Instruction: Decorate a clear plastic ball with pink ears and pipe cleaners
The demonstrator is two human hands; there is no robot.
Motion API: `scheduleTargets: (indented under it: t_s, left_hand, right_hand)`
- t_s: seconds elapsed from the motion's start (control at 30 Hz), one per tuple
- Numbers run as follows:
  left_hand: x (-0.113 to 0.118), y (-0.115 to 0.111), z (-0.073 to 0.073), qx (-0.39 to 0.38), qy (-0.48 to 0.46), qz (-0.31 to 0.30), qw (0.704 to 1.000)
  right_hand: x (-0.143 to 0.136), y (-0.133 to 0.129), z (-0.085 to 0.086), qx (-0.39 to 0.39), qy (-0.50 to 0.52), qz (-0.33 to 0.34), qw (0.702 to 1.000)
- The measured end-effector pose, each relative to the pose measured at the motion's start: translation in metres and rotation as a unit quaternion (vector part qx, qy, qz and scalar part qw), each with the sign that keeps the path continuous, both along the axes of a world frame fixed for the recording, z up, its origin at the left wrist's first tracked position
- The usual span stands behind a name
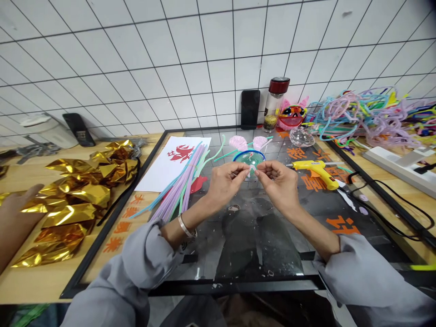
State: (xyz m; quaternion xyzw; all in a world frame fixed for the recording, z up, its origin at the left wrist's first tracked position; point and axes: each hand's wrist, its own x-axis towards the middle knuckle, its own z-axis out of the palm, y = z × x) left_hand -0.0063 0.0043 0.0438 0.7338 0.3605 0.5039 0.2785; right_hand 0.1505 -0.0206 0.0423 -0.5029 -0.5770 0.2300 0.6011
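My left hand [225,184] and my right hand [279,186] meet over the middle of the glass-topped table. Between their pinched fingertips is a small whitish piece [252,169], too small to name for sure. Just behind it sits a clear greenish bowl [245,159] with a blue rim, partly hidden by my fingers. Two pink rounded ear shapes [238,142] stand at the bowl's back, beside green fuzzy stems [223,155]. To the left of my hands lies a bundle of purple, blue and green pipe cleaners [180,181].
A yellow glue gun [316,171] lies right of my hands, its black cord [391,184] trailing to the right. White paper [155,175] bears a red cutout. Gold foil [78,195] and another person's hand [23,204] are at left. A bottle [274,104] and tangled pipe cleaners [357,113] line the wall.
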Motion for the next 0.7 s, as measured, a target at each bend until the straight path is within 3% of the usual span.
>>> scheduleTargets:
  t_s: [0.2, 0.7]
  left_hand:
    - [-0.007, 0.008, 0.001, 0.107, 0.068, 0.034, 0.991]
    - [-0.011, 0.015, -0.005, 0.115, 0.084, 0.036, 0.989]
  right_hand:
    - [-0.001, 0.004, -0.002, 0.002, -0.011, -0.002, 1.000]
    - [0.005, 0.001, 0.003, 0.049, -0.155, 0.021, 0.987]
